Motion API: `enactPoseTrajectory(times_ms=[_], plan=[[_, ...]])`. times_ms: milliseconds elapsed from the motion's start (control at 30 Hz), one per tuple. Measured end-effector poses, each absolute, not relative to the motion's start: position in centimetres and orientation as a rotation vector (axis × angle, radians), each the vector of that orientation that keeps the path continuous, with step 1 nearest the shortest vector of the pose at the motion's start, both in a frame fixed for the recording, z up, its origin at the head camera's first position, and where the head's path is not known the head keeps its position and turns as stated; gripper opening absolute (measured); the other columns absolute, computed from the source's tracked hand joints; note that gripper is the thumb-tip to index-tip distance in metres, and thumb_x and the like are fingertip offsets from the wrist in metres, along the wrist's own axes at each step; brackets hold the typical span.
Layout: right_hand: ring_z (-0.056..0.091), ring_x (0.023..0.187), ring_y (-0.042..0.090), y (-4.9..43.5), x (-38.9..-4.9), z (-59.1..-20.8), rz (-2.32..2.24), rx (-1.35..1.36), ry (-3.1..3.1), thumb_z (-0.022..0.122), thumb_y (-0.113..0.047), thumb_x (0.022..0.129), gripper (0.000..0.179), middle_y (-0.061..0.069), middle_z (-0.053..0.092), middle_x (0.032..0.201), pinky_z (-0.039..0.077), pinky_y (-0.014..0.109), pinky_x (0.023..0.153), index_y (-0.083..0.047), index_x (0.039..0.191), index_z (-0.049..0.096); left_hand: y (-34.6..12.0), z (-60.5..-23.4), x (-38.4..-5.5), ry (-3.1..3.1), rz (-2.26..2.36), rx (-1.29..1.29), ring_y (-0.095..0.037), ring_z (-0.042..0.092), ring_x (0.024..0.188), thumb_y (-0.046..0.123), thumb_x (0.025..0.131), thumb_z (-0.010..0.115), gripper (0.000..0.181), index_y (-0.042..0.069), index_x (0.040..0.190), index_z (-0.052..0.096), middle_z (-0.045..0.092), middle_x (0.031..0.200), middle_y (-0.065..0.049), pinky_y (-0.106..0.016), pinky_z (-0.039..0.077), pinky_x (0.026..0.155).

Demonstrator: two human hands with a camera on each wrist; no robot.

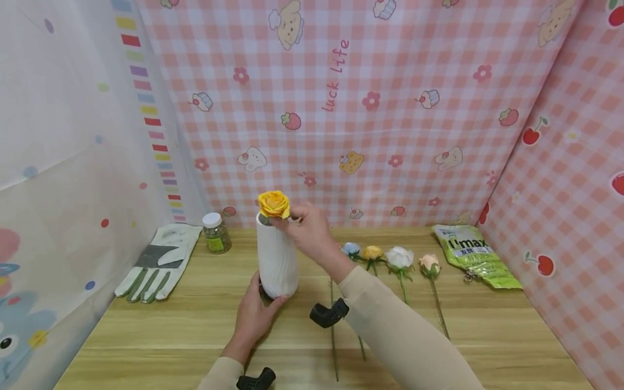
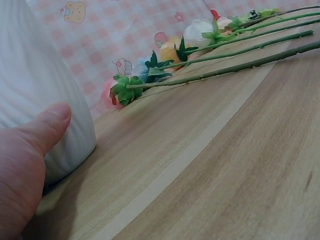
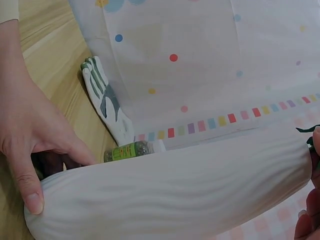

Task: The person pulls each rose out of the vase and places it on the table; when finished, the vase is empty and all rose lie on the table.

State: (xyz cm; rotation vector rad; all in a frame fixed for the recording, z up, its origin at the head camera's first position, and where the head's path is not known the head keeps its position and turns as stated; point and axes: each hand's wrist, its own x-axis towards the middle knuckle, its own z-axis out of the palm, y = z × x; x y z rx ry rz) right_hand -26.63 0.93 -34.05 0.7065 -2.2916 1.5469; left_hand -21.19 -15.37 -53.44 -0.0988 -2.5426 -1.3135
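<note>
A white ribbed vase (image 1: pixel 277 260) stands on the wooden table, its mouth upward. Low on its body, my left hand (image 1: pixel 253 314) holds it, the thumb lying along the side in the left wrist view. At the rim, my right hand (image 1: pixel 312 233) pinches a yellow artificial rose (image 1: pixel 274 203) just under its bloom. The rose's head sits above the vase mouth, and its stem goes down out of sight. In the right wrist view, only the right fingertips (image 3: pixel 312 200) show at the rim, beside a bit of green leaf.
Right of the vase lie artificial flowers: pink (image 2: pixel 112 95), blue (image 1: pixel 350 248), orange-yellow (image 1: pixel 372 252), white (image 1: pixel 400 258) and peach (image 1: pixel 430 265). A green packet (image 1: pixel 480 257) lies at the back right. A white-lidded jar (image 1: pixel 216 234) and a glove (image 1: pixel 158 262) are on the left.
</note>
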Motion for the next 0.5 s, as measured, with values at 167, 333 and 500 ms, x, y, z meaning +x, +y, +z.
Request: enactPoseTrajectory(times_ms=[167, 333, 500], plan=[[0.05, 0.075, 0.011, 1.2, -26.8, -33.9, 1.59, 0.725, -2.231, 0.077, -0.025, 0.083, 0.011, -0.006, 0.07, 0.088, 0.041, 0.026, 0.06, -0.014, 0.087, 0.079, -15.4, -53.5, -21.3, -2.544, -1.309, -0.098, -0.032, 0.048, 0.126, 0.038, 0.081, 0.077, 0.088, 0.005, 0.147, 0.029, 0.047, 0.14, -0.019, -0.048, 0.039, 0.102], [0.041, 0.055, 0.016, 1.6, -26.9, -33.3, 1.646, 0.674, -2.179, 0.077, -0.027, 0.084, 0.016, -0.003, 0.058, 0.061, 0.034, 0.026, 0.048, -0.011, 0.08, 0.077, -15.4, -53.7, -21.3, -2.547, -1.308, -0.086, -0.032, 0.047, 0.127, 0.039, 0.08, 0.077, 0.089, 0.005, 0.147, 0.029, 0.048, 0.14, -0.019, -0.048, 0.038, 0.103], [0.038, 0.051, 0.017, 2.3, -27.1, -32.9, 1.71, 0.616, -2.116, 0.078, -0.029, 0.082, 0.018, 0.001, 0.051, 0.054, 0.031, 0.026, 0.044, -0.012, 0.087, 0.078, -15.4, -53.8, -21.3, -2.543, -1.291, -0.089, -0.031, 0.049, 0.125, 0.041, 0.08, 0.077, 0.09, 0.006, 0.147, 0.03, 0.049, 0.138, -0.018, -0.048, 0.039, 0.101]])
